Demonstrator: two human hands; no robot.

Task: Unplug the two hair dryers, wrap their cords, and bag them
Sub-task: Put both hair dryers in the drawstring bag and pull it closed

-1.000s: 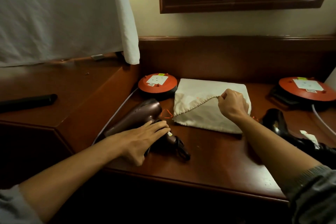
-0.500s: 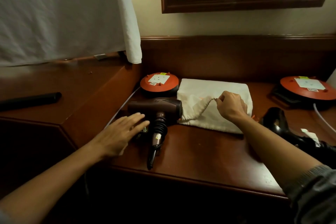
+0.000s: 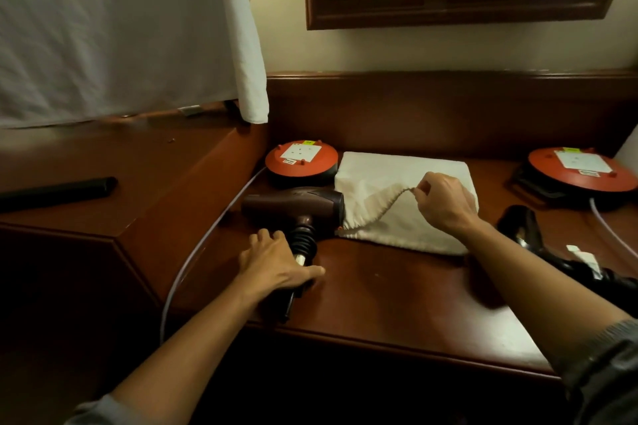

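Note:
A brown hair dryer (image 3: 293, 203) lies on the wooden desk (image 3: 397, 300), its nozzle poking into the mouth of a white cloth bag (image 3: 397, 183). My left hand (image 3: 276, 262) rests over the dryer's handle, where the cord is wound. My right hand (image 3: 445, 202) pinches the bag's upper rim and lifts it, holding the mouth apart. A black hair dryer (image 3: 524, 228) lies at the right behind my right forearm, partly hidden.
Two orange cable reels with sockets stand at the back, one left of the bag (image 3: 301, 160) and one at far right (image 3: 583, 174). A white cable (image 3: 203, 241) runs off the desk's left front. A black tube (image 3: 58, 188) lies on the raised left counter.
The brown dryer was turned so its nozzle points right and was slid into the bag's mouth. My left hand let go briefly, then returned onto the handle. My right hand kept holding the rim.

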